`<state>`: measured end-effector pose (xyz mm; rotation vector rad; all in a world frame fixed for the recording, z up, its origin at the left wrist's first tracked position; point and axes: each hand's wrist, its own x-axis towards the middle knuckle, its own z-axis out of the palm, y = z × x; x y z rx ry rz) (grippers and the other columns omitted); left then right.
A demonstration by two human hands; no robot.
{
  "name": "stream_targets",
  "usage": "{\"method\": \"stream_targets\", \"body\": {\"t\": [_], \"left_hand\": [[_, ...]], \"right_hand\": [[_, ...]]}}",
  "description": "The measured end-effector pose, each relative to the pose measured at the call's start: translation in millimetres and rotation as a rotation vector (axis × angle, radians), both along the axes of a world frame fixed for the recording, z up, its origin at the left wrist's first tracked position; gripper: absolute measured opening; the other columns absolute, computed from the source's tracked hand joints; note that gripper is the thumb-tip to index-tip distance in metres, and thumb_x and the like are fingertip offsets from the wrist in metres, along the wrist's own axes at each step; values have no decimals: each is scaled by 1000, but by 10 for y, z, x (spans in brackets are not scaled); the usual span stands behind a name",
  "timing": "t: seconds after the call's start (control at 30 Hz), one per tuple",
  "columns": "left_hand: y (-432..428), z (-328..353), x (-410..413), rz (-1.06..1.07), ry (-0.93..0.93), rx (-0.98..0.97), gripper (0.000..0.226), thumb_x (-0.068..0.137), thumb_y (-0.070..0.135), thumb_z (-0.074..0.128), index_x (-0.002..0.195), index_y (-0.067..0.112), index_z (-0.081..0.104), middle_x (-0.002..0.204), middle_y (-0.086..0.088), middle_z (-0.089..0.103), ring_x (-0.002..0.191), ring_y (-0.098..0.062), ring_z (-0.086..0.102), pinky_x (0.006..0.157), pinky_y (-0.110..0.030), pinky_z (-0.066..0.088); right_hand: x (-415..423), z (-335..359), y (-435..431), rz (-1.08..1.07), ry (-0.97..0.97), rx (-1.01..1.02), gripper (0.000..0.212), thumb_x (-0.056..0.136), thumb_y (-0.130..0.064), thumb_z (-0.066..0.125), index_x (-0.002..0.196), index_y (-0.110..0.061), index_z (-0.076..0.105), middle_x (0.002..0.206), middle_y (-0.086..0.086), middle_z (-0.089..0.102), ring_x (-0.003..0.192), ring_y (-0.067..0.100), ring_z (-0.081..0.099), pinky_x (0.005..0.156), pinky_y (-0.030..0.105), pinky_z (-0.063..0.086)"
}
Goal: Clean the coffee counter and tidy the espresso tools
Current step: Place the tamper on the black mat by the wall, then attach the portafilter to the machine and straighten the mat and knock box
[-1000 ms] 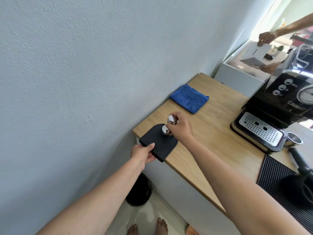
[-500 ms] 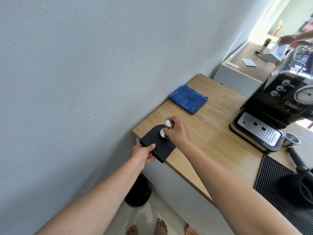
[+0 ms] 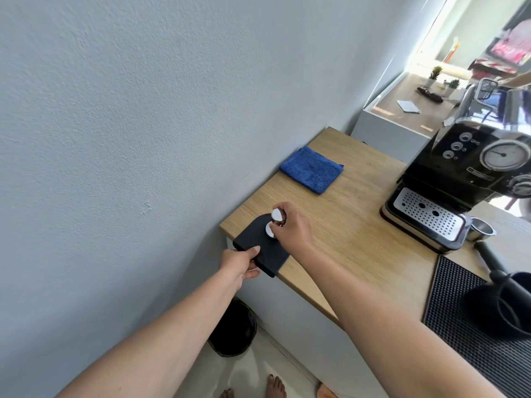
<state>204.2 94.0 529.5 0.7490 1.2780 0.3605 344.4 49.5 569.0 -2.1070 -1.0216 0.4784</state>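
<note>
Both bare arms reach forward. Left hand (image 3: 240,262) pinches with thumb on top, fingers curled beneath. Right hand (image 3: 291,229) closed in a fist-like grip, knuckles up, wrist straight.

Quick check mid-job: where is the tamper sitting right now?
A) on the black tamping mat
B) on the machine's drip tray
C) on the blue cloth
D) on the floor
A: the right hand holds the tamper upright on the black tamping mat, whose near edge the left hand grips.

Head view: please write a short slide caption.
Left hand grips a black mat at the counter corner; right hand holds a tamper on it.
</note>
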Motion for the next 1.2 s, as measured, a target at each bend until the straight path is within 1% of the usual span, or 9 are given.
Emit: {"method": "stream_targets", "body": {"t": [0.13, 0.23, 0.3, 0.4, 0.47, 0.63, 0.83, 0.93, 1.2], "left_hand": [[8, 40, 15, -66, 84, 46, 45, 85, 20, 77, 122, 2, 58, 99, -8, 64, 87, -22, 64, 59, -35, 57], [33, 79, 35, 0, 280, 233, 85, 77, 22, 83, 146, 9, 34, 140, -14, 49, 120, -32, 54, 91, -43, 51], [33, 156, 49, -6, 409, 394, 98, 75, 26, 82, 152, 18, 23, 150, -14, 37, 134, -34, 43, 104, -46, 43], [43, 265, 80, -62, 541, 591, 74, 80, 30, 76, 145, 24, 40, 146, -12, 41, 132, -33, 43, 108, -48, 38], [66, 356, 107, -85, 553, 700, 51, 84, 27, 69, 133, 28, 54, 138, -7, 50, 126, -30, 50, 108, -47, 38], [125, 659, 289, -123, 250, 873, 26, 89, 17, 55, 107, 33, 65, 113, 3, 63, 105, -18, 61, 97, -42, 48], [45, 965, 726, -328, 94, 1032, 22, 91, 19, 52, 100, 35, 65, 93, 14, 63, 82, -5, 61, 73, -29, 48], [-83, 1011, 992, -450, 96, 1049, 22, 91, 22, 52, 101, 33, 68, 98, 9, 68, 86, -13, 64, 77, -33, 51], [-472, 1031, 1482, -705, 89, 1080, 20, 93, 25, 51, 105, 31, 66, 112, 3, 65, 92, -15, 63, 81, -37, 55]], "right_hand": [[-3, -1, -21, -9, 25, -8, 35, 83, -17, 67, 113, -32, 56, 96, -9, 61, 86, 11, 58, 63, 16, 38], [1, 15, -44, 14, 56, -13, 40, 84, -20, 69, 119, -31, 54, 100, -9, 60, 91, 13, 58, 68, 19, 40], [11, 46, -82, 20, 75, -24, 49, 83, -25, 72, 128, -30, 51, 105, -10, 58, 98, 13, 57, 78, 23, 41], [23, 98, -177, 14, 128, -7, 59, 84, -31, 73, 136, -29, 45, 114, -8, 58, 104, 10, 56, 87, 28, 45], [36, 135, -257, -24, 163, 42, 55, 86, -34, 72, 135, -26, 48, 114, -8, 61, 104, 8, 58, 88, 27, 47], [156, 254, -513, -216, 121, 170, 32, 90, -51, 58, 111, -27, 64, 94, -16, 65, 88, -2, 60, 74, 20, 47], [462, 371, -874, -433, 50, 176, 22, 98, -29, 51, 108, -20, 68, 81, -17, 61, 75, -2, 56, 62, 18, 38], [626, 413, -1145, -537, 30, 109, 24, 97, -25, 49, 108, -18, 68, 91, -7, 66, 82, 11, 59, 65, 23, 39], [882, 562, -1781, -727, 19, -1, 27, 95, -26, 46, 114, -21, 65, 110, 0, 69, 97, 22, 63, 75, 29, 46]]}}
